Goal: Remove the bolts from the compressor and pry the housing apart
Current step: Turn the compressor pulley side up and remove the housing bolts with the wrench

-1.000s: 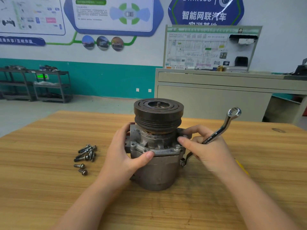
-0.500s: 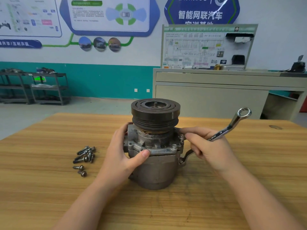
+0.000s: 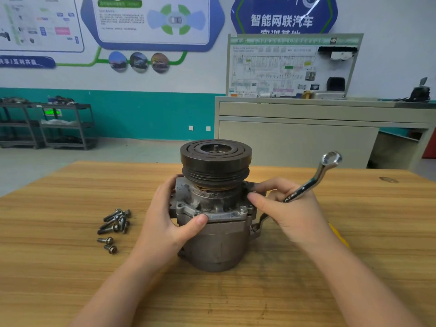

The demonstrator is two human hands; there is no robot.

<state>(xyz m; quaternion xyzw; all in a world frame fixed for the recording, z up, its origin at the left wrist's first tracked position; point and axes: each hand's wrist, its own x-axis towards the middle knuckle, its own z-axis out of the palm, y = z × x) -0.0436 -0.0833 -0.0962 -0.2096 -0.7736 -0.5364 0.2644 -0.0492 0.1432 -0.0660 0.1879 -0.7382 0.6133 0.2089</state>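
Note:
The grey metal compressor (image 3: 218, 241) stands upright on the wooden table (image 3: 70, 267), its dark grooved pulley (image 3: 215, 161) on top. My left hand (image 3: 169, 223) grips the housing's left side, thumb pressed on the front flange. My right hand (image 3: 290, 213) holds a chrome ring wrench (image 3: 316, 175) in the palm, its upper ring sticking up to the right and its lower end showing beside the housing. That hand's thumb and forefinger pinch at a bolt on the flange's right corner. Several removed bolts (image 3: 115, 223) lie in a loose pile to the left.
A yellow object (image 3: 337, 232) peeks out from behind my right forearm on the table. Beyond the table stand a beige cabinet (image 3: 306, 138) with a wiring display board and, far left, metal shelving racks (image 3: 59, 123).
The wrench's upper ring has swung slightly back toward the compressor, and my right thumb has shifted on the flange's right corner. My left hand keeps its grip.

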